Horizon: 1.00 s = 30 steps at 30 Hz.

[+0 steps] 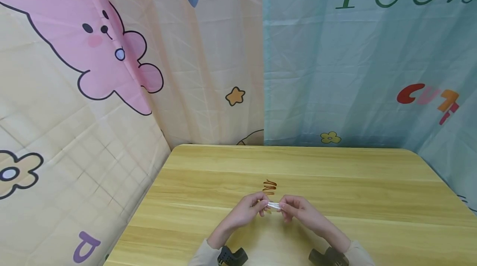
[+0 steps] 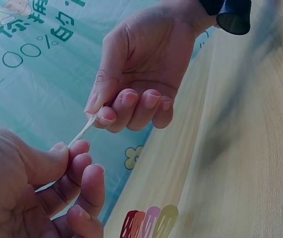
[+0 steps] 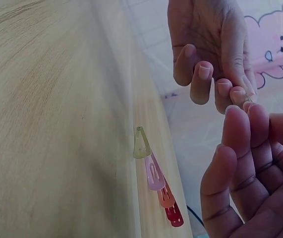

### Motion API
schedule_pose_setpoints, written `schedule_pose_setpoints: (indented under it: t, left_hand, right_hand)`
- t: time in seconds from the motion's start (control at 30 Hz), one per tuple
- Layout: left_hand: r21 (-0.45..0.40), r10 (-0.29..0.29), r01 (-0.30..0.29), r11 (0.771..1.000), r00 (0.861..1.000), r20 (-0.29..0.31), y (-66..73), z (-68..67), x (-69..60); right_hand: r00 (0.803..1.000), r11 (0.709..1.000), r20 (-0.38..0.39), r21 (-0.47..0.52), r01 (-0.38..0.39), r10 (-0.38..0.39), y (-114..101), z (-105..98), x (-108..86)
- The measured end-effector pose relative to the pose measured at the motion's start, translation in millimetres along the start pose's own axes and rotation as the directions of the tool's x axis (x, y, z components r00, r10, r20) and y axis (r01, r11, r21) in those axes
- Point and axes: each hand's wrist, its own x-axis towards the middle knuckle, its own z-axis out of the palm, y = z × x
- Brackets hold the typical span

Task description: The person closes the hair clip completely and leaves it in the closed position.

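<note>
A thin, pale item [image 1: 273, 205] is stretched between my two hands; what it is I cannot tell. My left hand [image 1: 246, 212] pinches one end between thumb and fingertip, and my right hand [image 1: 307, 216] pinches the other. The left wrist view shows the pale item [image 2: 83, 130] slanting from the left hand [image 2: 42, 183] up to the right hand [image 2: 141, 64]. Fingertips mostly hide it in the right wrist view, where the left hand [image 3: 210, 44] is above the right hand [image 3: 260, 173].
Several flat hair clips lie in an overlapping row on the wooden table [image 1: 335, 175]: a dark red one [image 3: 175, 216], an orange one [image 3: 166, 196], a pink one [image 3: 154, 173] and a yellow-green one [image 3: 141, 145]. Printed curtains [image 1: 223, 51] hang behind the table.
</note>
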Motion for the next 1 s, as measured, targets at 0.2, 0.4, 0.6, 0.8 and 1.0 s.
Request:
schedule_pose_setpoints:
  t: [0.2, 0.4, 0.6, 0.8, 1.0]
  left_hand:
    - [-0.014, 0.001, -0.001, 1.000, 1.000, 0.000, 4.1, -0.6, -1.8]
    - [-0.055, 0.009, -0.008, 0.998, 1.000, 0.024, -11.7, -1.8, 3.7]
    - [-0.076, 0.012, -0.010, 0.997, 0.999, 0.035, -15.9, -2.3, 4.5]
    - [-0.078, 0.004, -0.001, 0.997, 0.999, 0.035, -15.7, -2.6, 3.9]
    - [-0.086, 0.010, -0.006, 0.996, 0.999, 0.042, -15.7, -2.9, 4.3]
  right_hand:
    - [1.000, 1.000, 0.003, 0.005, 0.004, -0.004, 0.1, -0.2, -0.1]
    - [1.000, 1.000, 0.003, 0.007, -0.005, 0.005, -0.9, -0.3, -0.4]
    - [1.000, 1.000, 0.006, 0.004, -0.007, 0.007, -2.0, -0.2, -0.3]
    - [1.000, 1.000, 0.016, 0.002, 0.005, -0.005, -1.3, -0.9, -0.3]
    - [1.000, 1.000, 0.026, 0.009, 0.010, -0.010, -0.2, -1.4, 0.4]
